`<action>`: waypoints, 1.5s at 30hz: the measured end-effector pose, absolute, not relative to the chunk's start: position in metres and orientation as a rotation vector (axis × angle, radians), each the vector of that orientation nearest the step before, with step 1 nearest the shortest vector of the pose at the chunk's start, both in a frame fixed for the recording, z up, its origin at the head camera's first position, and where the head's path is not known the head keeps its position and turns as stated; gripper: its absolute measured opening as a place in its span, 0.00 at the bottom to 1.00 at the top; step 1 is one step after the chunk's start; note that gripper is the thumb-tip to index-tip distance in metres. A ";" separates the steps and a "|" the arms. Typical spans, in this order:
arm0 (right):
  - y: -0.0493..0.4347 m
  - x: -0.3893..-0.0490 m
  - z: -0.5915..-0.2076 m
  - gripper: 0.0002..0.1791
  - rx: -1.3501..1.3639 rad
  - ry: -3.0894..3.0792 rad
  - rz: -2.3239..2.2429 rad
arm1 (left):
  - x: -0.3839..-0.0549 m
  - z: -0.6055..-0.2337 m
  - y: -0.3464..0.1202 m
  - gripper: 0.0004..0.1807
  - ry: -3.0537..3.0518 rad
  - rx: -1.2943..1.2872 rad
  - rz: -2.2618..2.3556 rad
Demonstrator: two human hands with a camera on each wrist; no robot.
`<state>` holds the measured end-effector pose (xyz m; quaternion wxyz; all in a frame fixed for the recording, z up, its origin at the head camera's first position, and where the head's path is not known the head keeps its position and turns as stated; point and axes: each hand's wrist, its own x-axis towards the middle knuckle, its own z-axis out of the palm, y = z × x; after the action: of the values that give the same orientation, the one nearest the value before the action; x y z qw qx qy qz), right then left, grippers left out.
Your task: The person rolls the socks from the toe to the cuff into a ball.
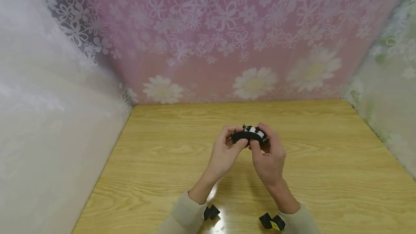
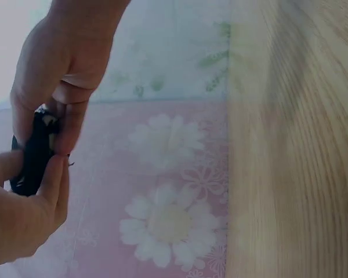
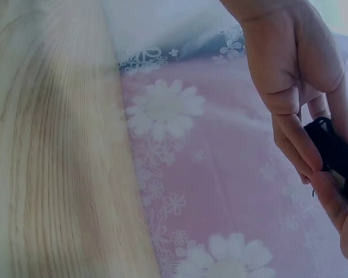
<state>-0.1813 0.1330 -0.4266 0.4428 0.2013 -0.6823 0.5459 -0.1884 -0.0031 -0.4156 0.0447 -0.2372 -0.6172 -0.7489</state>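
Observation:
Both hands hold one small black-and-white object above the wooden table. This object (image 1: 247, 135) has a curved, soft-looking black band along its near side and white patches on top, with loose dark threads; its exact kind cannot be told. My left hand (image 1: 224, 154) grips its left end, thumb on the near face and fingers behind. At the other end, my right hand (image 1: 270, 156) pinches it with the thumb in front and fingers over the far edge. In the left wrist view the dark object (image 2: 33, 165) is partly covered by fingers of both hands.
The wood-grain table (image 1: 156, 161) runs back to a pink flowered sheet (image 1: 201, 46). Pale sheets stand as walls at the left (image 1: 58, 118) and right (image 1: 390, 100). Small black blocks (image 1: 212, 212) sit by the left cuff, and similar blocks (image 1: 266, 220) by the right cuff.

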 end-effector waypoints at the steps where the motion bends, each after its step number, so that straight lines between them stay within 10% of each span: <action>1: 0.132 -0.181 -0.427 0.19 0.496 -1.662 1.380 | -0.188 -0.416 -0.002 0.16 -1.855 -0.703 -2.263; 9: 0.136 -0.186 -0.428 0.07 0.473 -1.687 1.110 | -0.187 -0.418 0.004 0.08 -1.737 -0.615 -1.944; 19: 0.133 -0.189 -0.433 0.16 0.651 -1.737 0.827 | -0.185 -0.405 0.000 0.10 -1.749 -0.466 -1.643; 24: 0.134 -0.183 -0.430 0.00 0.669 -1.872 1.089 | -0.187 -0.402 -0.008 0.09 -1.739 -0.616 -1.654; 32: 0.156 -0.180 -0.415 0.13 0.431 -1.914 2.231 | -0.200 -0.419 -0.018 0.12 -1.831 -1.034 -1.741; 45: 0.163 -0.179 -0.407 0.11 0.431 -1.910 2.472 | -0.200 -0.415 -0.025 0.11 -2.200 -0.769 -2.085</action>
<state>-0.1785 0.1628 -0.4067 -0.0060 0.1366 -0.6056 0.7839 -0.1999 -0.0254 -0.4154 0.0072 -0.2460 -0.7034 -0.6668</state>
